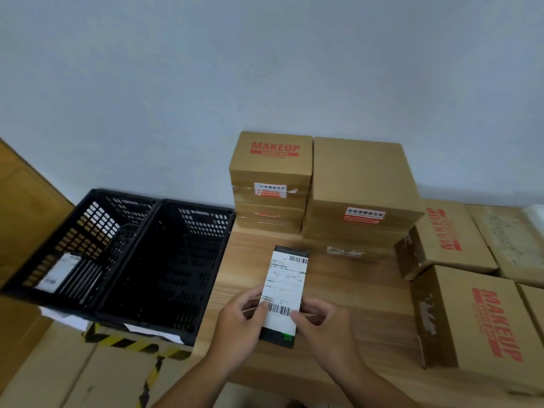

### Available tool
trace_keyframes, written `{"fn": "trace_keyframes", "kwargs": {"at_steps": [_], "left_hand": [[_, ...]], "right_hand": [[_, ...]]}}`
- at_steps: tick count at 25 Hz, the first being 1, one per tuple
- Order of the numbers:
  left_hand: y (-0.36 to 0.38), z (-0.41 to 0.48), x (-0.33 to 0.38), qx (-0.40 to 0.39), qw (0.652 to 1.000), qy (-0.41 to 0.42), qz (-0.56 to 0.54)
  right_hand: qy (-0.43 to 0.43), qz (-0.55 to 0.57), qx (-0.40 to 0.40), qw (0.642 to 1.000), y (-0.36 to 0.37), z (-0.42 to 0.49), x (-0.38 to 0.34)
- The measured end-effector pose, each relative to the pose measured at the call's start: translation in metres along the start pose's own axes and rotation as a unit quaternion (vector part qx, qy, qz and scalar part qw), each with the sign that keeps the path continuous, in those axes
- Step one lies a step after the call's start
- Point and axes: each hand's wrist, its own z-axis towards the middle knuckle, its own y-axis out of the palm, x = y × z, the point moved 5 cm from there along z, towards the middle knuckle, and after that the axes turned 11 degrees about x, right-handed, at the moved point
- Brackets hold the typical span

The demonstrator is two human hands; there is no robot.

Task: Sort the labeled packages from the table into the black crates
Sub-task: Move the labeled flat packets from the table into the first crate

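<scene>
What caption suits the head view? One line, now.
Left hand and right hand pinch a flat black white-labelled package at a wooden table, beside black plastic crates.

Dim, even indoor light with soft shadows; slightly soft focus; wide-angle bending toward the edges.
</scene>
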Motion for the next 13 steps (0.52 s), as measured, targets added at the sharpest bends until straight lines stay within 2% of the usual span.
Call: {"fn": "trace_keyframes", "kwargs": {"at_steps": [13], "left_hand": [[-0.184,0.014,-0.045,0.06,0.998,0.004,-0.016]], "right_hand": [[-0.023,0.014,-0.06,0.998,0.171,-0.063,-0.041]]}}
